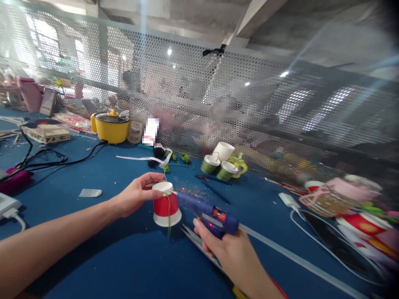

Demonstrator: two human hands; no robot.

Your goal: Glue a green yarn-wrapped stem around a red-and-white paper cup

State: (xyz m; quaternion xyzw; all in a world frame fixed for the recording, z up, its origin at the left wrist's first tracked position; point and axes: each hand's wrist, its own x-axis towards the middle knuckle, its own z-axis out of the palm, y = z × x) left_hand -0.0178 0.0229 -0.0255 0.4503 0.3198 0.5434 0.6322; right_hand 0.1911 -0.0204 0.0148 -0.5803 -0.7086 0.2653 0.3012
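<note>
The left hand [139, 195] pinches the upturned base of a red paper cup [166, 205] standing mouth-down on the blue surface [93, 257], steadying it so the rim stays put. A green string [168, 216] hangs down the cup's side. The right hand [230, 253] is clamped around a blue glue gun [207, 214], its nozzle touching the cup's top edge. Scissors [193, 236] lie just beside the cup. Open surface lies toward the viewer; green cups [218, 166] stand well apart behind.
</note>
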